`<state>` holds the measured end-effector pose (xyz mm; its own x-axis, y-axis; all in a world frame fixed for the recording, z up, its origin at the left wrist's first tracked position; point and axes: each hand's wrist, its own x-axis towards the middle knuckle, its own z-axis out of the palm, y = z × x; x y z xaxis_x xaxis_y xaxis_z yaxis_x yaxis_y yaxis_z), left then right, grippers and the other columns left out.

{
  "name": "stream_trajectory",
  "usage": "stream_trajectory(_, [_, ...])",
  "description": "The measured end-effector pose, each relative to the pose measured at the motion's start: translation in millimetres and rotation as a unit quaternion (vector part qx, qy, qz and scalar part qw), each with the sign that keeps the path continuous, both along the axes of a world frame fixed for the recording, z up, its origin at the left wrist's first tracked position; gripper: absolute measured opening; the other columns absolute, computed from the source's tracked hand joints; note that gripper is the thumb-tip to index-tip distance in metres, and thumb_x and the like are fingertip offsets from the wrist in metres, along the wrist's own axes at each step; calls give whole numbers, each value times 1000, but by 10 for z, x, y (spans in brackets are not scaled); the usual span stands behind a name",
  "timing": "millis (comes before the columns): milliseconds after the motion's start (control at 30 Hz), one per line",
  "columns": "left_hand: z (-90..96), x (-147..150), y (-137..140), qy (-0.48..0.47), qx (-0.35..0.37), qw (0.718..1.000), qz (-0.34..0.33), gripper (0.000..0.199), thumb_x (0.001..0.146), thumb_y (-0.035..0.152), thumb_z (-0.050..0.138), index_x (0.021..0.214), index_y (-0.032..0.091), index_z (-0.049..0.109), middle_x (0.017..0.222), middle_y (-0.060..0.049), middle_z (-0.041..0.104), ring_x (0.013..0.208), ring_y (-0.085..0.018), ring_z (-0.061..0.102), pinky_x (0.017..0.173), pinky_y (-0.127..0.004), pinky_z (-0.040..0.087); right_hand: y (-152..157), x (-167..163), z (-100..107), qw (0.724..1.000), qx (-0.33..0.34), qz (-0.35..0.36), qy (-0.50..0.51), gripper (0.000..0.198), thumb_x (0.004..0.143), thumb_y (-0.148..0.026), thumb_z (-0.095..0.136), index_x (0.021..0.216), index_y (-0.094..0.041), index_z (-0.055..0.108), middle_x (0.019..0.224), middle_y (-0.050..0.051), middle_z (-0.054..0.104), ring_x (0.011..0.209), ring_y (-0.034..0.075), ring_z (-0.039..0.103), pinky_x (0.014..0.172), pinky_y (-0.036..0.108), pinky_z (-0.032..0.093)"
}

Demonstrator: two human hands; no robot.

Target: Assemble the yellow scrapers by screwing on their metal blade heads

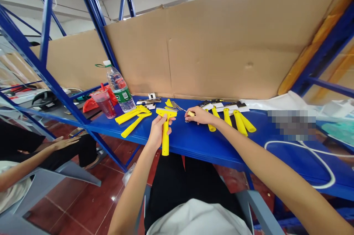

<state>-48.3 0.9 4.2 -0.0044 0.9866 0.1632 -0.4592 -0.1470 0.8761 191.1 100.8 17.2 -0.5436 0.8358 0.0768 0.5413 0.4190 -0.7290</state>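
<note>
My left hand (pixel 158 129) is closed around a yellow T-shaped scraper (pixel 165 137), its wide head up and its handle pointing down over the table's front edge. Just to the right, my right hand (pixel 201 115) is closed on a small screwdriver (pixel 190 114) with a pale yellow handle; a thin metal shaft points left towards the scraper's head. Behind the scraper lie a small yellow piece (pixel 168 102) and some metal blades (pixel 175 105). Left of my hands are more yellow scrapers (pixel 135 124). To the right, several yellow handles (pixel 240 123) lie beside black-and-white packets (pixel 235 107).
A water bottle (pixel 121 89) and a red drink cup (pixel 105 104) stand at the left of the blue table (pixel 188 143). A cardboard wall (pixel 210 51) rises behind. At right lie a white cable (pixel 330 170) and a plastic bag (pixel 279 101). A seated person's arm (pixel 41 157) shows at left.
</note>
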Motion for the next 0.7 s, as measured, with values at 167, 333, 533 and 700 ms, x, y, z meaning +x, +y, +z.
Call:
stream_trajectory(167, [-35, 28, 48, 9, -3, 1000, -2, 45, 84, 44, 91, 108, 14, 66, 100, -12, 78, 72, -13, 61, 46, -19, 43, 43, 14, 10, 1000, -6, -5, 6, 15, 92, -27, 75, 102, -15, 74, 86, 6, 72, 72, 16, 66, 48, 23, 52])
stream_trajectory(333, [-52, -28, 102, 11, 0, 1000, 9, 44, 86, 44, 90, 109, 15, 66, 102, -13, 80, 72, -14, 62, 47, -19, 45, 2, 42, 56, 999, -25, 16, -19, 25, 87, -35, 84, 98, -17, 71, 79, 3, 68, 69, 17, 66, 47, 24, 49])
stream_trajectory(533, [-47, -24, 83, 3, 5, 1000, 9, 41, 89, 43, 88, 109, 14, 66, 103, -15, 81, 72, -13, 62, 47, -19, 46, -34, 39, 94, 998, -27, 26, -50, 19, 90, -33, 79, 94, -17, 69, 78, 3, 65, 67, 16, 63, 50, 25, 49])
stream_trajectory(700, [-69, -18, 101, 6, 11, 1000, 10, 42, 88, 44, 88, 108, 15, 67, 100, -14, 81, 70, -14, 61, 46, -19, 45, -52, 32, 111, 997, -22, 26, -64, 15, 93, -31, 75, 96, -18, 69, 79, 3, 66, 67, 16, 64, 50, 25, 50])
